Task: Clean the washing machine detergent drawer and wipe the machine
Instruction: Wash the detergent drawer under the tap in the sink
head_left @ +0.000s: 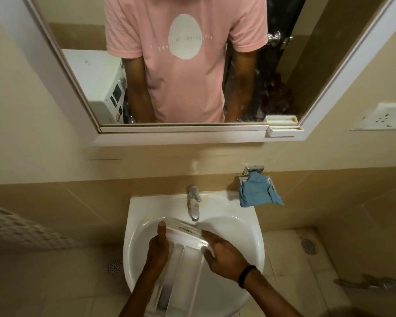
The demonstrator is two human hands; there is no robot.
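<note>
A wall mirror (181,136) hangs above a white basin (135,213) and reflects a washing machine (101,83) behind the person. The detergent drawer (188,255) lies lengthwise in the basin, its front panel just under the tap (193,204). The left hand (158,245) grips the drawer's left side, thumb up along the front panel and fingers hidden beneath. The right hand (224,257) rests against the drawer's right edge with fingers spread, seemingly not gripping, though blur makes this uncertain. A blue cloth (258,193) hangs from a wall holder beside the basin.
</note>
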